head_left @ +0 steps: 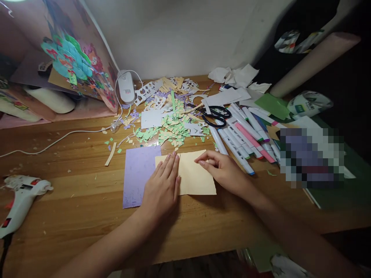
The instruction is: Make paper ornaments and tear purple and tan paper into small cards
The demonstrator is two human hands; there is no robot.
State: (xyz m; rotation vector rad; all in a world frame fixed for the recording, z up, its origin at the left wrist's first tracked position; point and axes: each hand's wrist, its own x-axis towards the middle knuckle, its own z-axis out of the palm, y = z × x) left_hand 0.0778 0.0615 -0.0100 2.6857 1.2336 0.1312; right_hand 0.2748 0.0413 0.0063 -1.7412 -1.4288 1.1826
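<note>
A cream sheet of paper (193,175) lies in front of me, with a crease near its middle and its right part slightly raised. My left hand (162,183) rests flat on the sheet's left part, fingers stretched out and side by side. Over the right part is my right hand (222,168), its thumb and forefinger curled close together above the paper. Whether anything is between those fingertips cannot be made out. Partly under the cream sheet and my left hand sits a purple sheet (135,177) with small marks on its surface.
Green, cream and white paper scraps (174,119) are heaped behind the sheets. Black-handled scissors (217,114) lie against several markers (246,135) at right. A glue gun (24,197) rests at far left. A white power strip (126,87) stands by the wall, its cable (72,132) running left.
</note>
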